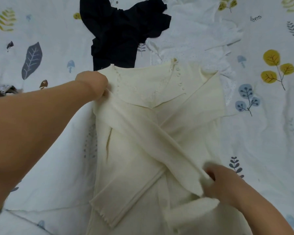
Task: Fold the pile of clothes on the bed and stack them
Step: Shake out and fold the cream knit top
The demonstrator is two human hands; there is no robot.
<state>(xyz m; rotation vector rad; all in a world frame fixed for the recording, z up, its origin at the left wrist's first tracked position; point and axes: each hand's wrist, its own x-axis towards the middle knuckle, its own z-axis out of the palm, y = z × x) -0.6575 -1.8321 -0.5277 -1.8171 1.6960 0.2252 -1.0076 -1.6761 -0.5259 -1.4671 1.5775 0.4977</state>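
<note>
At the far left edge a small patterned heap (3,89) waits its turn on the bedsheet (54,39). My left hand (92,83) pinches the shoulder of the cream cardigan (136,146), fingers curled into the fabric, pinning that corner so the body stays flat. The cardigan lies spread in the middle of the bed, one sleeve already folded down across it. Above it the black garment (122,29) and the white garment (199,36) lie unfolded. My right hand (222,182) grips the other sleeve's cuff, drawing it taut diagonally so it crosses neatly.
</note>
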